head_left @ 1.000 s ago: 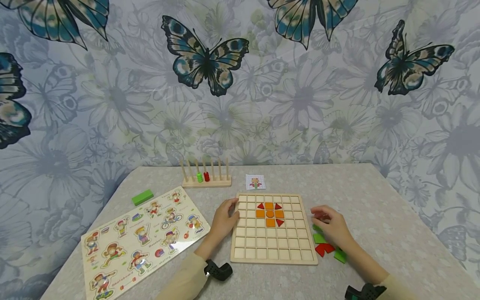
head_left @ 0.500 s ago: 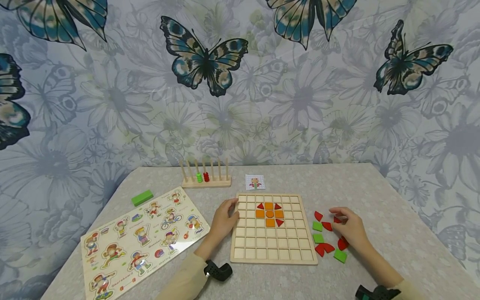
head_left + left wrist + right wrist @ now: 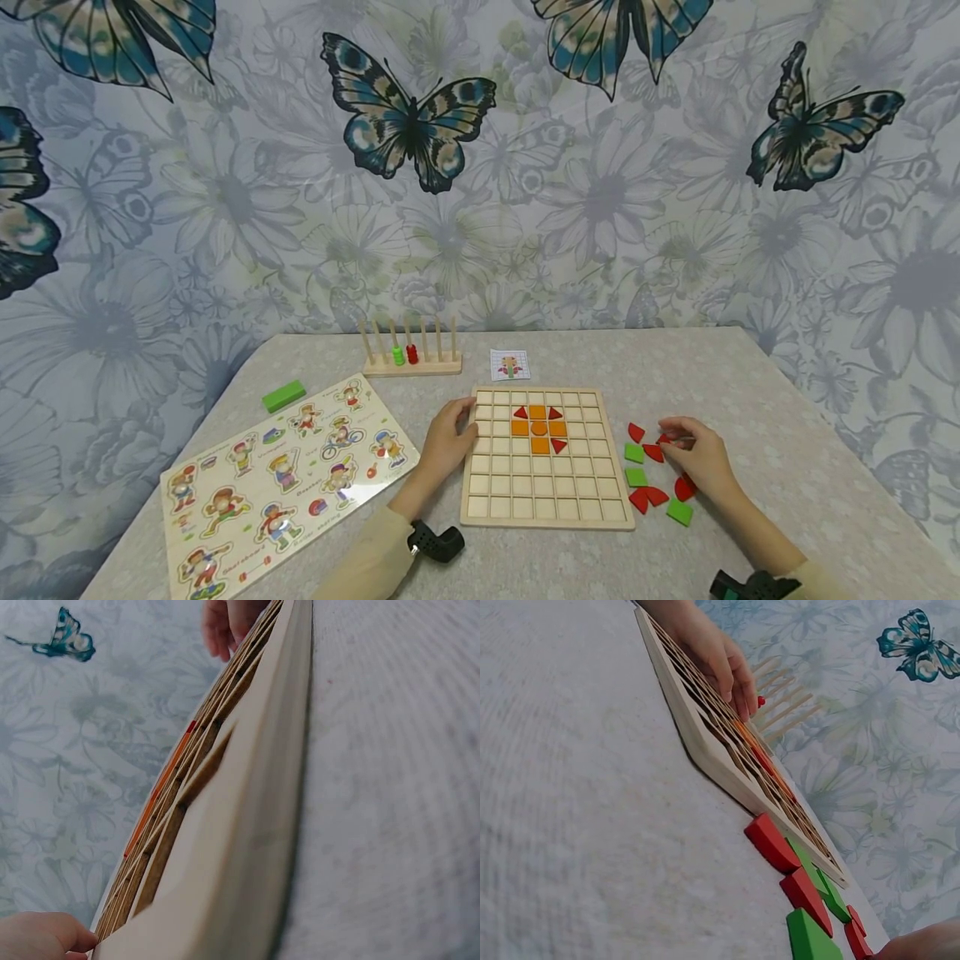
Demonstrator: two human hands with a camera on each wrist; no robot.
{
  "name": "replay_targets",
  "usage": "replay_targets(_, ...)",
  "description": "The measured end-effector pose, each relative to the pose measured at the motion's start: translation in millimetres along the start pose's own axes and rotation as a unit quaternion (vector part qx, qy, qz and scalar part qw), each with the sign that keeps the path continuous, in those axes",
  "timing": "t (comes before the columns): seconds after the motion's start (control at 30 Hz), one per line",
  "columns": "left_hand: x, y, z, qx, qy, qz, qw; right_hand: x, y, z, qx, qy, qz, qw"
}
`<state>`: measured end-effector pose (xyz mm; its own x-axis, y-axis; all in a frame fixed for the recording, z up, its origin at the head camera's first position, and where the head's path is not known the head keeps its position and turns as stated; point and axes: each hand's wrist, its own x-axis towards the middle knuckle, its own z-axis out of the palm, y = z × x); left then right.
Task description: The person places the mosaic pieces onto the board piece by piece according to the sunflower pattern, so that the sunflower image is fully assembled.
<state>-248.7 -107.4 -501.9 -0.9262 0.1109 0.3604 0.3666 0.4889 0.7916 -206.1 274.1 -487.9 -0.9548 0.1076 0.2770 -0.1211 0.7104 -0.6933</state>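
Observation:
My left hand [image 3: 447, 442] rests at the left edge of a wooden grid board [image 3: 547, 504], thumb and forefinger touching its side. Orange squares, an orange round piece and red triangles [image 3: 558, 447] sit in its upper middle cells. To the right of the board, my right hand [image 3: 701, 458] pinches a small red wooden piece [image 3: 663, 437], partly hidden by the fingers. In the right wrist view only a bit of that hand [image 3: 922, 943] shows, at the red pieces. Loose red pieces [image 3: 657, 497] and green squares [image 3: 636, 477] lie between hand and board.
A small pattern card [image 3: 510, 365] lies behind the board. Farther left stands a peg rack [image 3: 442, 367] with green and red beads. A picture puzzle board [image 3: 255, 492] covers the table's left side, with a green block [image 3: 284, 396] behind it.
My right hand has moved right from the board's edge over the loose pieces, uncovering several of them. A red piece at its fingertips has shifted slightly left. The left hand has stayed put.

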Motion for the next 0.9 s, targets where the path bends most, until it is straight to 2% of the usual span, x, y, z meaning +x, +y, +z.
replay_targets(0.37,-0.2,1.1,-0.7,-0.001,0.000,-0.001,1.0000,-1.1,-1.7,0.4,0.027,-0.005,-0.001,1.000)
replay_targets(0.7,-1.1,-0.6,-0.2,-0.003,-0.001,-0.005,1.0000,0.2,-1.5,-1.0,0.029,-0.039,0.018,0.999)
replay_targets(0.9,-0.3,-0.4,-0.3,-0.004,-0.001,-0.005,1.0000,0.5,-1.7,-2.2,0.029,-0.038,0.013,0.999)
